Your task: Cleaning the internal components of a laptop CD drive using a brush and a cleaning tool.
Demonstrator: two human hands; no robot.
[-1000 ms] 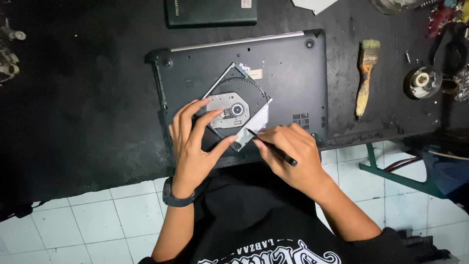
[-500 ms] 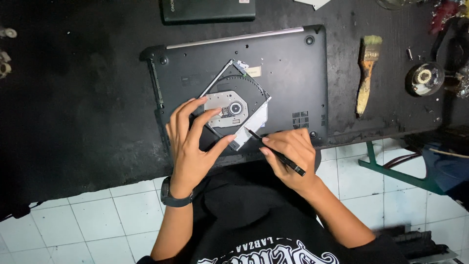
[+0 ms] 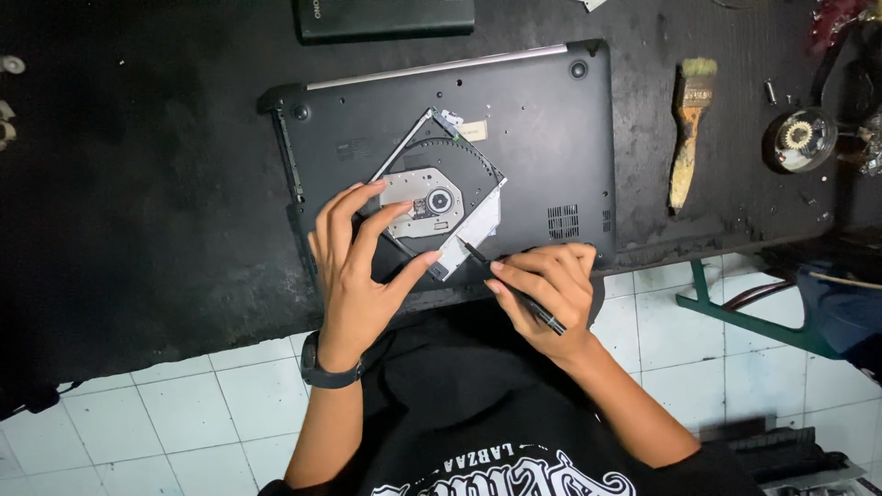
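A black laptop [image 3: 542, 129] lies upside down on the dark workbench [image 3: 138, 184]. On its underside rests an optical disc drive [image 3: 436, 193], turned at an angle with its open tray side up. My left hand [image 3: 358, 271] holds the drive's near corner, fingers spread over its edge. My right hand [image 3: 547, 289] grips a thin black tool [image 3: 510, 285] like a pen. The tool's tip touches the drive's pale front edge.
A worn paintbrush [image 3: 689, 129] lies right of the laptop. A round metal part [image 3: 797, 138] sits at the far right. A dark flat device [image 3: 386, 16] lies beyond the laptop. White floor tiles [image 3: 138, 422] and a green frame [image 3: 735, 312] show below the bench edge.
The view has shifted a little. My right hand has slid slightly toward the drive's front edge with the tool. My left hand keeps its hold on the drive.
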